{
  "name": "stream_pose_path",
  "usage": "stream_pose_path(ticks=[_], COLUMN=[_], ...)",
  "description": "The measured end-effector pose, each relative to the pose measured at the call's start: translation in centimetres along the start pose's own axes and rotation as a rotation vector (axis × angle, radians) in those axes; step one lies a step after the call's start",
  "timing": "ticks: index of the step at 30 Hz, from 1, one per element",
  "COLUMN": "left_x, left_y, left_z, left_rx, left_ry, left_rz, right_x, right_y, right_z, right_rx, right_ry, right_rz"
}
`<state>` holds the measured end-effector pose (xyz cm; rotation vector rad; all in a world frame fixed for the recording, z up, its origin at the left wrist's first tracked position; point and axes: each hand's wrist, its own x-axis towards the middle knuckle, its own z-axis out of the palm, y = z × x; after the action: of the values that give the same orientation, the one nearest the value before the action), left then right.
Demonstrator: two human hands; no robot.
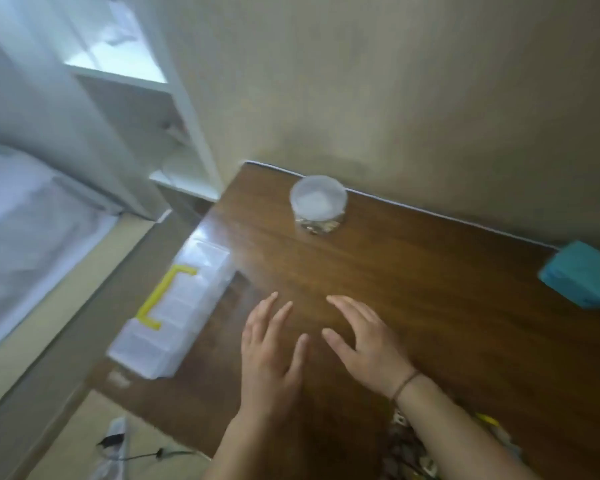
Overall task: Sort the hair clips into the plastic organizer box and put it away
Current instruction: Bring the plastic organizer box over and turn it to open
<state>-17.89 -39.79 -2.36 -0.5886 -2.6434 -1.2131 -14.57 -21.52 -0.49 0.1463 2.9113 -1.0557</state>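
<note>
The clear plastic organizer box (174,313) with a yellow handle lies on a lower dark surface beside the left edge of the wooden table (430,289). Its lid looks closed and its contents are too blurred to tell. My left hand (274,351) hovers over the table just right of the box, fingers spread, holding nothing. Close beside it, my right hand (364,341) is also spread and holds nothing; a thin band circles its wrist. I can make out no hair clips.
A round clear jar with a white lid (318,202) stands near the table's back edge by the wall. A teal box (582,278) sits at the right edge. A bed (32,237) and white shelves (174,133) lie to the left. Cables lie on the floor (118,445).
</note>
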Motion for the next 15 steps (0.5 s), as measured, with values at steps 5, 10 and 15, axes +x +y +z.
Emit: stream_pose_path(ticks=[5,10,15], left_x=[0.7,0.1,0.4], left_y=[-6.0,-9.4,-12.2], left_z=[-8.1,-11.8,-12.5], left_rx=[0.185,0.0,-0.344], left_ry=[0.385,0.455,0.42], left_rz=[-0.218,-0.769,-1.054], right_x=[9.3,15.9,18.4], right_y=[-9.5,-14.2,-14.8], right_z=[4.3,7.2,8.3], right_rx=[0.047,0.275,0.227], right_ry=[-0.115,-0.029,-0.194], right_rz=[-0.139,0.063,0.18])
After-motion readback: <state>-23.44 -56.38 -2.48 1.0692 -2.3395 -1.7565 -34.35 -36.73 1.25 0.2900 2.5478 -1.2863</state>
